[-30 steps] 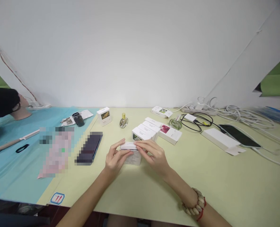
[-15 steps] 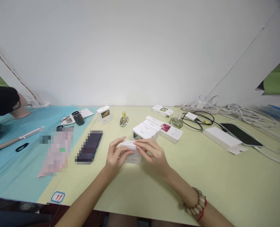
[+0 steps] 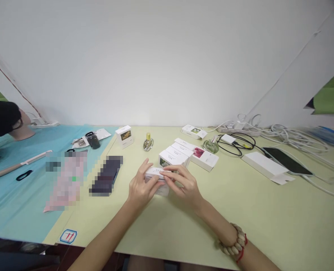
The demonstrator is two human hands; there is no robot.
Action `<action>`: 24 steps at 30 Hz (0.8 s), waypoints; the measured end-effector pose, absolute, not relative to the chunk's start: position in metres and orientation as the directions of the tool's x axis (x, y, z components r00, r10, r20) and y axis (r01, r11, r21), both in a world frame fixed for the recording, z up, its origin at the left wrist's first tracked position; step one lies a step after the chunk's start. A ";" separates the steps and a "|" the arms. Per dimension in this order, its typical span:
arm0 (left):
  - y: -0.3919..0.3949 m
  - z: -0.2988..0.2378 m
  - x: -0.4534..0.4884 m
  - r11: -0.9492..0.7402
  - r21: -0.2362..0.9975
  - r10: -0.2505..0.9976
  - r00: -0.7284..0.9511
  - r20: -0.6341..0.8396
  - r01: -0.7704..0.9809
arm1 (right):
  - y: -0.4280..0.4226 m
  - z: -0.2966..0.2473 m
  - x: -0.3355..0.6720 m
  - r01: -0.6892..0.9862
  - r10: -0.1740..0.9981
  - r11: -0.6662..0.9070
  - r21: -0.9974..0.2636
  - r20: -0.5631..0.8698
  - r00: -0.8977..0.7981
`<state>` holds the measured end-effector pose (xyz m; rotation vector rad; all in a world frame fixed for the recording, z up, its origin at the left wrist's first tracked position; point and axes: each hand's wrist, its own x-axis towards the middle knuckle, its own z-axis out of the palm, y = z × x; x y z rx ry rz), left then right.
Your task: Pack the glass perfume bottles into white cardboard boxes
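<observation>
- The left hand (image 3: 140,188) and right hand (image 3: 184,184) meet over a small white box (image 3: 155,173), which sits on the table (image 3: 240,210) near the front edge, just in front of a row of boxes (image 3: 174,155).
- Compared with a second ago, the hands are closer together. More of the box is hidden now, with only its top panel and a sliver of its front face showing between them.
- The left fingers curl round the box's left end. The thumb, which lay low along the top a second ago, now points up past the far edge.
- The right fingers are bent over the top panel with their tips on its right half, and the thumb is tucked toward the front. Whether the panel is a loose flap or shut flat cannot be told.
- Both hands have a close grip on the box, and neither is open.
- The box itself has hardly shifted on the table. It looks pressed down, not lifted.
- A bracelet (image 3: 234,244) sits on the right wrist.
- A bottle (image 3: 148,143) stands beyond the row, well apart from the hands.
- A blue mat (image 3: 20,195) covers the left of the table, and another person (image 3: 0,120) sits at its far end, lower in view than before.
</observation>
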<state>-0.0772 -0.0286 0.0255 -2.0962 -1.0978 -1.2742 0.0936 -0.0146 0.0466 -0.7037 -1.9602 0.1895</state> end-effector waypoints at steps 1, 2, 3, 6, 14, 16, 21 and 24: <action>-0.029 0.025 -0.077 -0.576 0.024 0.392 0.250 0.885 0.817 | -0.014 0.047 0.094 0.383 0.555 0.818 -0.429 0.764 -0.329; -0.030 0.024 -0.076 -0.573 0.030 0.387 0.238 0.891 0.819 | -0.014 0.046 0.094 0.374 0.563 0.815 -0.443 0.758 -0.329; -0.030 0.023 -0.076 -0.571 0.048 0.386 0.217 0.897 0.819 | -0.014 0.046 0.094 0.367 0.573 0.810 -0.457 0.750 -0.331; -0.030 0.021 -0.078 -0.562 0.153 0.429 0.129 0.894 0.813 | -0.014 0.045 0.095 0.353 0.596 0.799 -0.487 0.723 -0.351; -0.034 0.026 -0.081 -0.481 0.348 0.700 0.113 0.705 0.805 | -0.020 0.047 0.095 0.376 0.575 0.817 -0.437 0.667 -0.474; -0.038 0.027 -0.075 -0.482 0.448 0.791 0.154 0.593 0.753 | -0.022 0.047 0.094 0.309 0.550 0.835 -0.456 0.663 -0.508; -0.036 0.026 -0.069 -0.403 0.748 0.911 0.151 0.384 0.527 | -0.018 0.046 0.097 0.309 0.510 0.859 -0.409 0.747 -0.427; -0.021 0.028 -0.081 -0.380 0.856 0.913 0.288 0.288 0.350 | -0.007 0.048 0.109 0.466 0.498 0.806 -0.364 0.844 -0.202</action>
